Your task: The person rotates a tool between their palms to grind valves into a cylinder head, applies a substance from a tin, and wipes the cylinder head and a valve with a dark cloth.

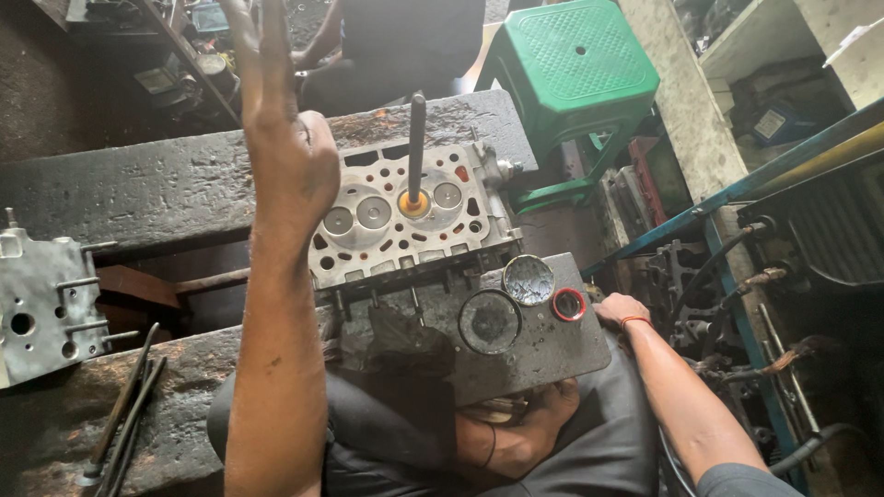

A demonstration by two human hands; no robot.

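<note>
— Where are the hands?

— The left hand [281, 138] is raised high above the worktop [138, 184], fingers spread, grip released, holding nothing. It hangs just left of the cylinder head [405, 225].

— And the other?

— The right hand [619, 308] is down at the right edge of the grey metal block [543, 345], fingers curled over that edge. Whether it really clamps anything I cannot tell from here.

— Where does the cylinder head lie?

— Flat across the gap between the two grimy slabs of the worktop, valve faces up. A dark valve stem tool [417, 147] stands upright in it, seated on an orange-ringed valve [413, 204].

— What else is about?

— On the block, a round open tin [529, 279] of grey paste, its dark lid [489, 322] beside it, and a small red-rimmed cap [569, 305]. A green plastic stool [571, 60] stands behind, another metal casting [41, 308] lies far left, and long rods [124, 414] rest on the near slab. A person in dark clothes sits beyond the worktop.
</note>
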